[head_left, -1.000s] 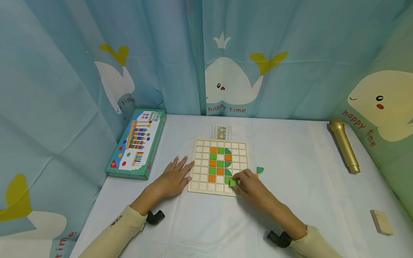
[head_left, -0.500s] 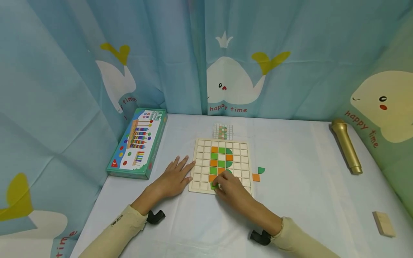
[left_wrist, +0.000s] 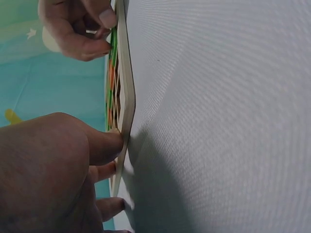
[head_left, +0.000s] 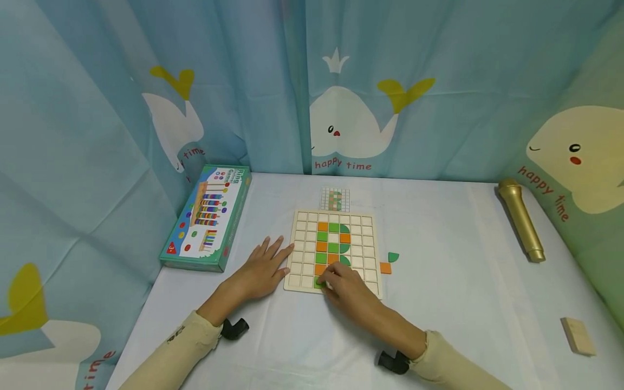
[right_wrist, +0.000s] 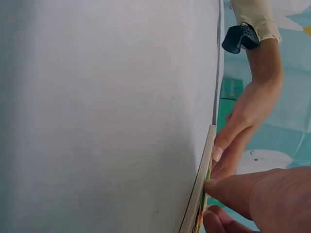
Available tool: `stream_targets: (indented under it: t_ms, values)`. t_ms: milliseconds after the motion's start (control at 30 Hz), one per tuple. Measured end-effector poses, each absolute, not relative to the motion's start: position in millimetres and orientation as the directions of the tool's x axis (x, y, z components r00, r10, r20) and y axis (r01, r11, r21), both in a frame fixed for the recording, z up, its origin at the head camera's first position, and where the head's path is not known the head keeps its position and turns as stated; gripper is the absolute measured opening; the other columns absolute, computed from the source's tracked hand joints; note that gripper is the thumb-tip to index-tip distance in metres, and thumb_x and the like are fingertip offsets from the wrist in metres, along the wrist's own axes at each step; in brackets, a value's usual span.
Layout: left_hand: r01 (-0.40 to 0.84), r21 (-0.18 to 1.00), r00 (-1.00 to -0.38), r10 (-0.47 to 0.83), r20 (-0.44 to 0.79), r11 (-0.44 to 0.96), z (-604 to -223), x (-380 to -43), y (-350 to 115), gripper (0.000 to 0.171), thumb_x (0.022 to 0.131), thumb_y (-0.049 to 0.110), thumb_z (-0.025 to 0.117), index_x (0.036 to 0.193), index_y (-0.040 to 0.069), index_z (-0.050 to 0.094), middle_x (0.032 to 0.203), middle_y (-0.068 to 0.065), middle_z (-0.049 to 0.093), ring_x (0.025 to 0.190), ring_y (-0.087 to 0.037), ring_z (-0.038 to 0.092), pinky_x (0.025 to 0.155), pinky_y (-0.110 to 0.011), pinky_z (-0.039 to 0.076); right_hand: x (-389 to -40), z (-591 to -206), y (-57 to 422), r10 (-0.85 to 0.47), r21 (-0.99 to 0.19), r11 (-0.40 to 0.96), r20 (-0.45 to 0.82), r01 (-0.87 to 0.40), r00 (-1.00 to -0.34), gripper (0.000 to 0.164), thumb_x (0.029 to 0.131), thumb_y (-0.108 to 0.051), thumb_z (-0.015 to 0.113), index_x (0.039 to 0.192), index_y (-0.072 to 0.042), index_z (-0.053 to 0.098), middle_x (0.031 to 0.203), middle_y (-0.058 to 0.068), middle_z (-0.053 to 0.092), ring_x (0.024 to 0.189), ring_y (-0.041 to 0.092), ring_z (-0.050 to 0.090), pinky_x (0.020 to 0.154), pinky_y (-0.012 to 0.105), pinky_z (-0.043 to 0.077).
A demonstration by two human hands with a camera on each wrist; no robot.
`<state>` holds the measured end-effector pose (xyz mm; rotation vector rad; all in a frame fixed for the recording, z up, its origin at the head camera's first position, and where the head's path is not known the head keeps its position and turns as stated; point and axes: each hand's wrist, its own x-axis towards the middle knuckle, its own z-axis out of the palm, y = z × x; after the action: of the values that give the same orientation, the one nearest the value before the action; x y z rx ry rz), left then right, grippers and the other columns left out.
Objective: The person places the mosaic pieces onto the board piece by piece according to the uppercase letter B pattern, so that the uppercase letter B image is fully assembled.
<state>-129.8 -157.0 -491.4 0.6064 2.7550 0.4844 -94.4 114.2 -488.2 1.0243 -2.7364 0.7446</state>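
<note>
A square wooden grid board (head_left: 299, 264) lies on the table, holding orange, green and dark green tiles set in a letter-like pattern. My right hand (head_left: 352, 291) reaches over its front part. Thumb and fingertips pinch a green square tile (head_left: 318, 282) at the bottom row, below an orange tile (head_left: 319, 269). The right fingers cover part of the lower pattern. At the board's left edge rests my left hand (head_left: 257, 274), fingers spread. In the left wrist view, its thumb (left_wrist: 109, 146) touches the board's rim (left_wrist: 127, 104).
Right of the board lie a dark green quarter-round tile (head_left: 393, 257) and an orange square tile (head_left: 385, 268). A pattern card (head_left: 335, 199) sits behind it. A game box (head_left: 207, 216) stands left; a gold microphone (head_left: 520, 221) and a wooden block (head_left: 578, 336) lie right.
My right hand has moved left across the board with the green square tile, from the right side of the pattern to its lower left. The left hand has stayed put.
</note>
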Motion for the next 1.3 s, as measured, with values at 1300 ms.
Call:
stream_targets:
  t_ms: [1300]
  values:
    - [0.347,0.386,-0.877,0.442,-0.190,0.855,-489,-129,-154,0.061,0.113,0.036,0.046,0.169,0.017,0.030,0.176,-0.017,0.017,0.162,-0.047,0.007,0.129,-0.063,0.014,-109,-482,235,-0.333,-0.581,0.767,0.004,-0.273,-0.943,0.025,0.099,0.001,0.070,0.123,0.002,0.065,0.119,0.018,0.059,0.096,0.020,0.060,0.079,0.035,0.056]
